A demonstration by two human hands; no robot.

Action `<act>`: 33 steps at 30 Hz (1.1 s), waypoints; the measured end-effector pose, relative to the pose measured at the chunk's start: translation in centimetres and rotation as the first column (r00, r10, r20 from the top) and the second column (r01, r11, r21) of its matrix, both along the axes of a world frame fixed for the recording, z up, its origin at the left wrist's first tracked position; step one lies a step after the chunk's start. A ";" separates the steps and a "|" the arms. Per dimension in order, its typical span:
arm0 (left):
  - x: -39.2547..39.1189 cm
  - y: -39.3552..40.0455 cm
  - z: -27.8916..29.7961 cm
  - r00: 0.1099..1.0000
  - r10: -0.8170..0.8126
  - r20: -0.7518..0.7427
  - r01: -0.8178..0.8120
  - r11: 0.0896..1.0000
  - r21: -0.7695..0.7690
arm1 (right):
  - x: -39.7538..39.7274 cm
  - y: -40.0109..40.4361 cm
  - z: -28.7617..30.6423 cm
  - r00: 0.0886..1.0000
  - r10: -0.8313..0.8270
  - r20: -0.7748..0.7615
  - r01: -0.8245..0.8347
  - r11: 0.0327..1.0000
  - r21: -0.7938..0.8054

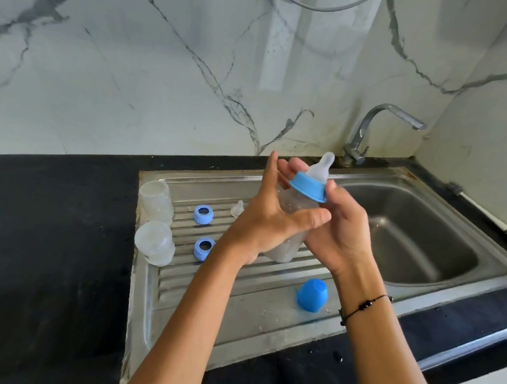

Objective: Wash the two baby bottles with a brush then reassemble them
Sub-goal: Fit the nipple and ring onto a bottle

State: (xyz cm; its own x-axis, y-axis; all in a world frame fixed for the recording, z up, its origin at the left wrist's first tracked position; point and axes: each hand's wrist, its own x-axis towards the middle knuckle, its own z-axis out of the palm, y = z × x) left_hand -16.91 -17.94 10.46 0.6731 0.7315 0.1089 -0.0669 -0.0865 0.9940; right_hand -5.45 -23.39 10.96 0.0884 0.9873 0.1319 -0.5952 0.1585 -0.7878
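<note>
I hold a clear baby bottle [297,202] tilted above the drainboard [231,305], with a blue collar [307,186] and a silicone nipple [321,168] on its top. My left hand [266,222] grips the bottle's body, thumb across the front and index finger pointing up. From the right, my right hand [342,232] holds the bottle, its thumb touching the collar's edge. On the drainboard lie a second clear bottle [156,200], a clear cup-shaped piece [155,243], two blue rings [203,214] [203,248], a loose nipple [237,209] and a blue cap [312,295].
The steel sink basin [417,239] lies to the right, with the faucet [380,128] behind it and no water running. A bottle brush [455,188] rests on the counter at the far right by the wall. Black countertop [39,244] extends to the left.
</note>
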 end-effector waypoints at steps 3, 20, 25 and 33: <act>-0.2 -0.2 0.4 0.994 0.069 -0.087 -0.062 0.995 0.075 | 0.0 0.0 0.5 0.982 -0.065 0.177 0.082 0.992 -0.092; 1.3 -1.0 -0.4 0.989 0.106 -0.105 -0.106 0.994 0.007 | 1.7 -1.0 0.5 0.956 -0.137 0.260 0.182 0.970 -0.159; 1.6 -1.7 -0.3 0.953 0.212 -0.217 -0.168 0.965 0.201 | 1.2 -1.0 0.7 0.830 -0.257 0.495 0.361 0.924 -0.126; 1.4 -1.6 -1.4 0.989 0.079 -0.128 -0.075 0.997 0.035 | 0.8 -1.2 -0.8 0.924 -0.147 0.354 0.206 0.969 -0.135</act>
State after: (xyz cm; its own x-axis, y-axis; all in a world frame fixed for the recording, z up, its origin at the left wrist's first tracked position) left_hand -15.51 -19.51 9.03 0.6250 0.7792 0.0470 0.0702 -0.1161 0.9908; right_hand -4.69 -24.57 10.16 0.2422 0.9700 0.0204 -0.2625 0.0857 -0.9611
